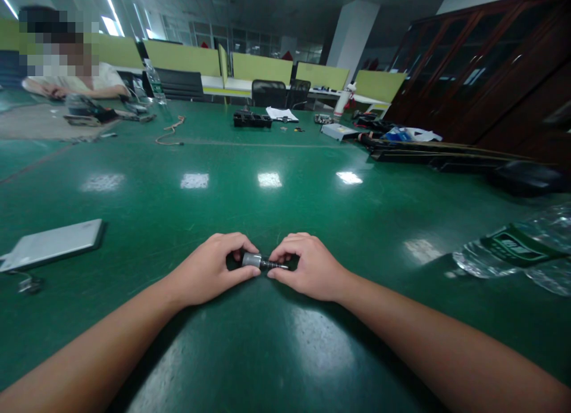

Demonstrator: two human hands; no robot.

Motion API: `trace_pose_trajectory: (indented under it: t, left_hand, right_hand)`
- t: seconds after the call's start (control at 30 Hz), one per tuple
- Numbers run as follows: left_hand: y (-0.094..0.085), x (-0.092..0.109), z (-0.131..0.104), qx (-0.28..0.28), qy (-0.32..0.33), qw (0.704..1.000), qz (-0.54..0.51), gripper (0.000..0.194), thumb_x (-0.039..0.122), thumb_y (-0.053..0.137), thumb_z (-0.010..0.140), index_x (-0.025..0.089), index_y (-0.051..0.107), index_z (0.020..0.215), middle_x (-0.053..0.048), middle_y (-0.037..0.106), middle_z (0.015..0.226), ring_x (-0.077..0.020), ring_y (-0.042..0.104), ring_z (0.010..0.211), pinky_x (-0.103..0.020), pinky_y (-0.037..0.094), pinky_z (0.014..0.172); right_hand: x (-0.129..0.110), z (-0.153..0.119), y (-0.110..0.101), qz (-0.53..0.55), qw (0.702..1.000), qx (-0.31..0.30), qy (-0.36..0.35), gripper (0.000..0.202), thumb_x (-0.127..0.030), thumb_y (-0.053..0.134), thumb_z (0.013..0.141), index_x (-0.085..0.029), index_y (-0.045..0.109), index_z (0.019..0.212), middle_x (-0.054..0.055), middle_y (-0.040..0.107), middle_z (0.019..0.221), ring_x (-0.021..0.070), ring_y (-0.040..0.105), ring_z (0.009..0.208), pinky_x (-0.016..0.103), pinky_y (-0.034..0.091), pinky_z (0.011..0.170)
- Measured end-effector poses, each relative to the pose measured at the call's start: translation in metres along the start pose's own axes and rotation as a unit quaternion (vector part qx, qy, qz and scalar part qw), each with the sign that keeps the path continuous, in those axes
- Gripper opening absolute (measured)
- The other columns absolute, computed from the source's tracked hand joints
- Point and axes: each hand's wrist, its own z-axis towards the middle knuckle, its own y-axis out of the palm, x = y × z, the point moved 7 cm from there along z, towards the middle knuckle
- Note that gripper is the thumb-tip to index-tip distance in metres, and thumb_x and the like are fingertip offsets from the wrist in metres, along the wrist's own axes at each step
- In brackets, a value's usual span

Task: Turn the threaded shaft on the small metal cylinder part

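A small metal part with a grey cylinder body [252, 260] and a dark, ribbed shaft [270, 264] ending in a thin bright tip lies crosswise between my hands, close to the green tabletop. I cannot make out its exact kind. My left hand [222, 263] has thumb and fingers closed around the grey cylinder end. At the shaft end, my right hand [307, 265] curls thumb and fingers about the ribbed part, the bright tip pointing into its palm. Parts of the fingertips on the far side are hidden.
A white flat device [57, 243] lies at left. Plastic water bottles [513, 246] lie at right. Further back are a black tray [252, 119], a cord [172, 130], a silver box [339, 131] and dark long parts [401, 154]. Another person [75, 74] sits across the table.
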Motion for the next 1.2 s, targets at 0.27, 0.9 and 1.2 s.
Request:
trace_pose_trajectory:
  t: [0.27,0.9,1.2]
  left_hand:
    - [-0.001,0.000,0.000,0.002,0.005,1.000,-0.003,0.022,0.039,0.066,0.086,0.021,0.065,0.098,0.000,0.067,0.088,-0.0179,0.060,0.080,-0.031,0.043,0.075]
    - [-0.008,-0.006,-0.002,0.035,-0.015,0.999,-0.004,0.014,0.032,0.062,0.085,0.019,0.061,0.091,-0.002,0.064,0.087,-0.0185,0.058,0.078,-0.030,0.045,0.070]
    - [-0.009,-0.005,-0.002,0.036,-0.015,0.999,-0.012,0.014,0.032,0.062,0.085,0.019,0.061,0.091,-0.002,0.063,0.085,-0.0178,0.058,0.076,-0.029,0.045,0.069]
  right_hand:
    - [0.001,0.000,0.000,-0.007,1.000,0.008,0.007,0.009,-0.019,0.077,0.070,-0.019,0.071,0.077,-0.002,0.068,0.072,0.0133,0.061,0.071,0.031,0.041,0.076]
    - [0.031,-0.002,-0.017,-0.065,0.988,0.047,0.130,0.004,-0.021,0.069,0.073,-0.022,0.072,0.076,0.000,0.068,0.073,0.0145,0.058,0.067,0.027,0.041,0.061]
    - [0.019,-0.003,-0.011,-0.059,0.993,0.016,0.097,0.007,-0.022,0.070,0.074,-0.023,0.075,0.079,0.001,0.069,0.076,0.0142,0.058,0.067,0.028,0.043,0.063]
